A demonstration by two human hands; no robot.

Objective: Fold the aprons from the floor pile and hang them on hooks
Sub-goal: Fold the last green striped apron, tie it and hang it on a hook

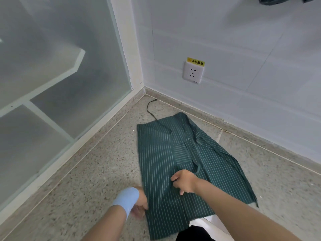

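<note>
A green striped apron (pixel 159 153) lies partly folded on the speckled floor (pixel 86 171), in the corner between a frosted glass partition (pixel 52 66) and a white wall. The left hand (pixel 140 204), with a pale blue wristband (pixel 126 199), grips the apron's left edge with curled fingers. The right hand (pixel 185 181) rests mid-cloth, fingers bent and pinching the fabric. A black cable (pixel 149 108) runs under the apron's far edge. A wall socket (pixel 193 72) sits above.

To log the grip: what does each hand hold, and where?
The apron: left hand grips its left edge; right hand pinches near the middle.
</note>
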